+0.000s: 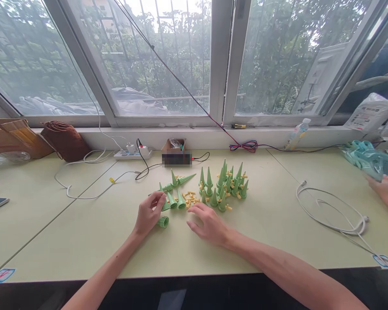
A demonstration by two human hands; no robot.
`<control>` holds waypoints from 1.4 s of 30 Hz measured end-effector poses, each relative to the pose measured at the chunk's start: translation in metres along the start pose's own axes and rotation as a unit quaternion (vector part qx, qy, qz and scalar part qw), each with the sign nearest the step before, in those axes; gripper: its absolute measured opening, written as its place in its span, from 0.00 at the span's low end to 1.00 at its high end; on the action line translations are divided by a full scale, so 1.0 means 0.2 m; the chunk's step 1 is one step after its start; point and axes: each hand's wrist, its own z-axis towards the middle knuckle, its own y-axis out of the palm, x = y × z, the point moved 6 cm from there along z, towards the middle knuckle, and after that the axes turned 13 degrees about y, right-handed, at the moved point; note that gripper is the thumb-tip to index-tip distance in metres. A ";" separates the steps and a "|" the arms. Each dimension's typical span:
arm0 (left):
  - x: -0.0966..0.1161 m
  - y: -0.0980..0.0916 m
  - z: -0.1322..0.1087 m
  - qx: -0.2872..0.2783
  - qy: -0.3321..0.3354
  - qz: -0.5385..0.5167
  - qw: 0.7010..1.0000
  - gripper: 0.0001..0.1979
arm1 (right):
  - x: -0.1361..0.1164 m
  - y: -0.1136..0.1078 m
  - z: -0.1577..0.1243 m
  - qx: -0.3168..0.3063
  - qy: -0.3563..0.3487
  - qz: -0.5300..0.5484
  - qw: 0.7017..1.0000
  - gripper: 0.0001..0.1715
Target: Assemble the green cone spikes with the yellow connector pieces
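Fitted cones [228, 185]: seemingly done, set behind counter's [84, 241] front edge
Bare cones [181, 201], yellow pieces [191, 200]: not yet joined
Left hand [148, 214]: fingers' grip cannot be told
Right hand [210, 221]: fingers held apart

Hands [210, 224] at green cones [214, 199]
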 end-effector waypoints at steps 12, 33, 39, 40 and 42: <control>0.29 0.00 0.21 0.048 0.258 0.068 0.962 0.04 | 0.06 -0.01 0.01 0.038 0.043 -0.037 0.998 0.17; 0.23 0.13 0.17 0.012 0.189 -0.062 0.980 0.02 | 0.10 0.07 -0.02 -0.012 0.084 -0.146 0.986 0.31; 0.23 0.16 0.15 -0.006 0.170 -0.059 0.984 0.04 | 0.06 0.02 -0.02 0.018 0.063 -0.116 0.991 0.25; 0.23 0.16 0.15 -0.006 0.171 -0.057 0.984 0.04 | 0.05 0.02 -0.02 0.023 0.062 -0.111 0.992 0.25; 0.23 0.16 0.15 -0.006 0.169 -0.054 0.984 0.05 | 0.06 0.02 -0.02 0.029 0.065 -0.113 0.991 0.27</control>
